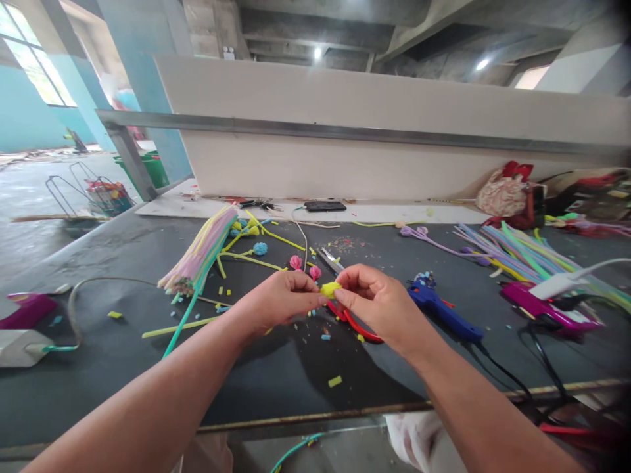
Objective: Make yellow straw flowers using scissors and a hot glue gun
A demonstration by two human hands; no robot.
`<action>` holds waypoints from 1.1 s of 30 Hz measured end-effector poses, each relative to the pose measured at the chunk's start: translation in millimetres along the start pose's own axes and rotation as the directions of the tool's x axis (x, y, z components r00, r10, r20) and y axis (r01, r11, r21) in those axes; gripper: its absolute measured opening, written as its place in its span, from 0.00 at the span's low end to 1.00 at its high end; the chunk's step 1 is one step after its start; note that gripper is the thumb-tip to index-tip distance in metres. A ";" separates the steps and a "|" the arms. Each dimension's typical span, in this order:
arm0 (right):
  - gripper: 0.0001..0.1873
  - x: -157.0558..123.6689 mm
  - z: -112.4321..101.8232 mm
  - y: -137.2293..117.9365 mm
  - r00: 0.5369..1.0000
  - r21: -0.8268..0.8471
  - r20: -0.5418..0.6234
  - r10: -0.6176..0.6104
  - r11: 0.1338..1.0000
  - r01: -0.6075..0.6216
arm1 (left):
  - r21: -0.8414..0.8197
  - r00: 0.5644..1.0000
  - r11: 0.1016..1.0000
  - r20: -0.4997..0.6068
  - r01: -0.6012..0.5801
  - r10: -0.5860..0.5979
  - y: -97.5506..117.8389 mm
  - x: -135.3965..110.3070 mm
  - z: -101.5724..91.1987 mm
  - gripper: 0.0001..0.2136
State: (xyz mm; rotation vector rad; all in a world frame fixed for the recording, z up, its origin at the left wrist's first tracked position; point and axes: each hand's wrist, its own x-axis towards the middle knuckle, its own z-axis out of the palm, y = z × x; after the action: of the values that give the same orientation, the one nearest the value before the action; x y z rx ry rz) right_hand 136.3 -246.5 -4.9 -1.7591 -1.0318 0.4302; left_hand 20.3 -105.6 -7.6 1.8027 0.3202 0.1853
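Between both hands is a small fuzzy yellow pipe-cleaner piece (330,289), held just above the table. My left hand (290,297) pinches its left side with thumb and forefinger. My right hand (367,295) pinches the right side the same way. Under and behind the hands lie scissors (363,326) with red handles, their blades pointing away. Pink pipe-cleaner balls (296,262) and a blue pipe-cleaner ball (260,248) on a yellow stem lie just beyond my left hand. A blue glue gun (446,312) rests to the right of my right hand.
A bundle of pastel pipe cleaners (202,253) lies at left, another bundle (522,253) at right. Magenta power strips (552,307) with cords sit at both sides. A dark phone (325,206) lies by the white back panel (394,167). Small yellow and blue offcuts are scattered about.
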 end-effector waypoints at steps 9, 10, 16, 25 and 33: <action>0.02 -4.7 0.5 -6.4 0.958 -0.361 -0.081 -0.274 0.904 0.228 | -0.362 0.951 0.904 0.282 0.229 -0.129 -1.4 -2.7 -8.8 0.16; 0.02 -5.2 0.9 -7.0 0.949 -0.399 -0.079 -0.306 0.882 0.251 | -0.362 0.953 0.905 0.275 0.224 -0.126 -0.8 -2.7 -8.8 0.16; 0.02 -6.9 3.6 -8.6 0.921 -0.518 -0.076 -0.382 0.804 0.291 | -0.270 0.979 0.950 0.168 0.154 -0.111 -2.4 -1.3 -6.6 0.16; 0.01 -6.6 9.3 -5.0 0.936 -0.569 -0.112 -0.335 0.793 0.216 | -0.112 0.993 0.988 0.046 0.109 -0.104 -2.2 -0.3 -3.7 0.15; 0.01 -8.5 12.2 -4.2 0.930 -0.574 -0.126 -0.346 0.790 0.216 | 0.115 0.997 0.993 -0.080 0.030 -0.021 1.3 -0.2 0.6 0.14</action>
State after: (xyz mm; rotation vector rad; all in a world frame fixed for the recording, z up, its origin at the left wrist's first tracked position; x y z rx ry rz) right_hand 121.1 -245.6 -7.8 -2.0460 -1.3139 -0.2948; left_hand 20.4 -106.6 -6.5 1.9081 0.4175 0.2244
